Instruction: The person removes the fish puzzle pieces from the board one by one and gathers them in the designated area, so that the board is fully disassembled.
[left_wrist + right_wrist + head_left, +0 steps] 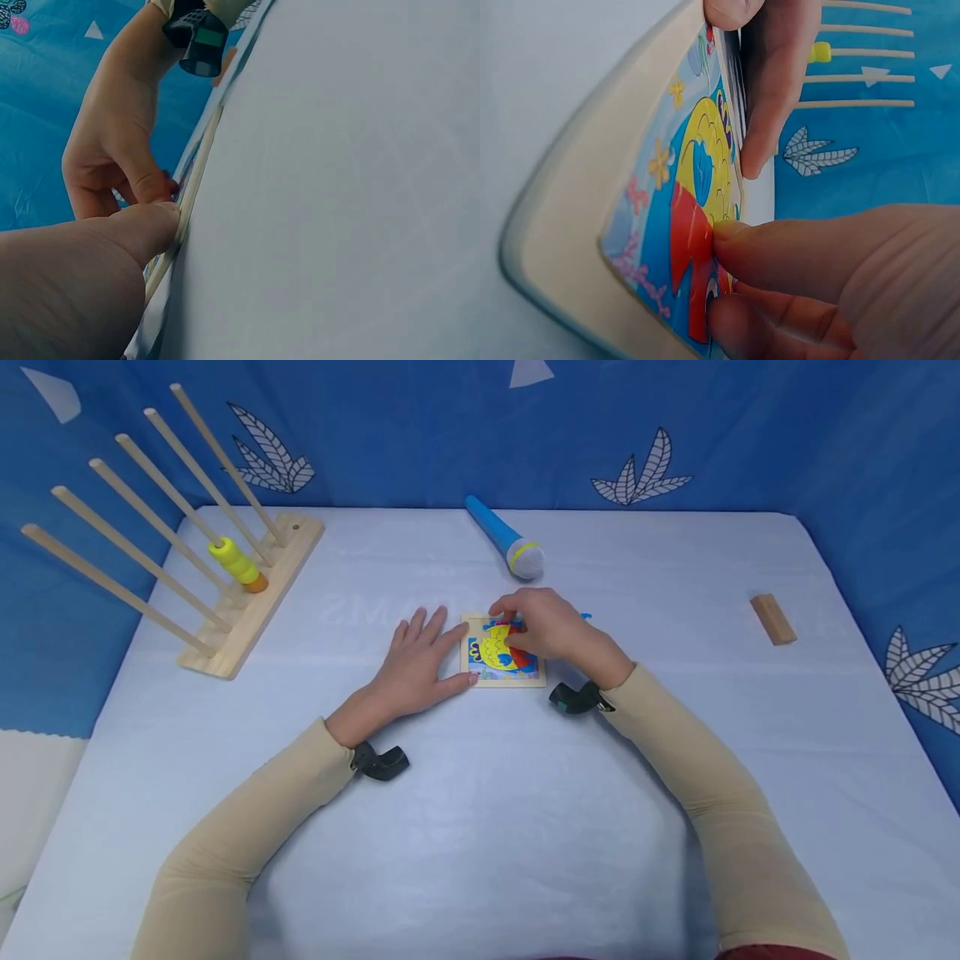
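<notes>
A small wooden puzzle board (504, 684) with a yellow and red fish picture lies flat on the table. My left hand (411, 670) rests beside its left edge with fingers spread, thumb and index fingertips touching the frame. Over the board's upper right part is my right hand (551, 625), its thumb and curled fingers pinching a red puzzle piece (696, 240) at the fish. Its fingers partly hide that area of the picture. A bit of a blue thing (587, 616) shows behind the right hand, too covered to identify.
A blue toy microphone (498, 531) lies behind the board. On the left stands a wooden peg rack (247, 618) with yellow-green beads (234, 560) on one rod. A wooden block (773, 619) lies at the right. Blue patterned cloth (450, 435) borders the table's back.
</notes>
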The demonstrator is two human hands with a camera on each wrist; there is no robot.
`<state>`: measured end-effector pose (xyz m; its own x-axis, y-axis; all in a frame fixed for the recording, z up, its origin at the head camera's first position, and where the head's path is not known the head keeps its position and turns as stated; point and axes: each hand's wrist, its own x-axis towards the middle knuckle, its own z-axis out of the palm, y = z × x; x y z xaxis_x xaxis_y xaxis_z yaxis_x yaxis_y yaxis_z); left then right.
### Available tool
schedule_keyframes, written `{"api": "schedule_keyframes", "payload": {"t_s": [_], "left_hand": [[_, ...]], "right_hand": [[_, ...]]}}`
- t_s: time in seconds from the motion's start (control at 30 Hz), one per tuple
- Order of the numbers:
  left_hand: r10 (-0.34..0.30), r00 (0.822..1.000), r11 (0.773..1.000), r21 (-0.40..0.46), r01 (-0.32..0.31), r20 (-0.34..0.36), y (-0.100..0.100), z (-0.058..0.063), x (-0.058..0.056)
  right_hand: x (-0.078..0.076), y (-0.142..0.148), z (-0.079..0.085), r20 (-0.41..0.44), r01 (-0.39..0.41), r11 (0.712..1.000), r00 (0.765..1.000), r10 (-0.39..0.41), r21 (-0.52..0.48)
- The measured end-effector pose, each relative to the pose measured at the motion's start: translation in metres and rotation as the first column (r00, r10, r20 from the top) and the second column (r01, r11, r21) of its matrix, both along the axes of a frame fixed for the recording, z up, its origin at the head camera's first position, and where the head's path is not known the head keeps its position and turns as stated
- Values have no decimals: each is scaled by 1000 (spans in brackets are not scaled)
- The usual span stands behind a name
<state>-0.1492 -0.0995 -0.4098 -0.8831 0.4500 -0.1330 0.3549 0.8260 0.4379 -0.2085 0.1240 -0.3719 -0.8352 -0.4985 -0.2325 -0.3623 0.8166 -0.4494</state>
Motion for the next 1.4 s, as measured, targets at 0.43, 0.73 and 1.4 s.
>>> {"api": "schedule_keyframes", "payload": {"t_s": [0.43, 0.73, 1.4], "left_hand": [[4, 1000, 1000, -2, -4, -2, -2, 2, -1], [3, 1000, 1000, 3, -3, -5, -1, 2, 0], [2, 1000, 1000, 9, -2, 2, 1, 1, 0]], "right_hand": [[-7, 1, -3, 72, -37, 999, 997, 37, -1], [-5, 3, -2, 63, -33, 999, 997, 34, -25], [-5, 5, -6, 98, -16, 997, 995, 24, -73]]}}
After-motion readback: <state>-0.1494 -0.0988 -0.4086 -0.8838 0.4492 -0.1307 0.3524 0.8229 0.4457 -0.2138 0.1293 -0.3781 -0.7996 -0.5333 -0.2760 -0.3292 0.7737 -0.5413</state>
